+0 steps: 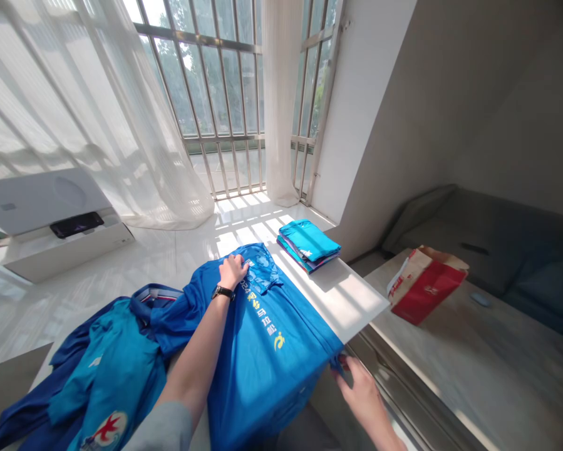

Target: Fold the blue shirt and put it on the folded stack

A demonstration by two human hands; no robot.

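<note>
A blue T-shirt (pixel 257 351) with white and yellow lettering lies over the white ledge, and its lower part hangs off the front edge. My left hand (pixel 233 273), with a black watch on the wrist, is closed on the fabric near the shirt's upper end, beside a folded-over patterned part. At the shirt's right corner, just off the ledge, my right hand (pixel 360 389) pinches the hem between thumb and fingers. Left of the shirt is a loose heap of teal and dark blue garments (pixel 116 357). A folded stack of clothes (pixel 309 243), teal on top, rests beyond the shirt.
An open white box (pixel 69 247) holding a dark device (pixel 77 224) stands at the left. Sheer curtains (pixel 281 113) hang before barred windows. A red and brown paper bag (pixel 429 285) and a small light object (pixel 480 300) are on the lower table (pixel 469 363) at right.
</note>
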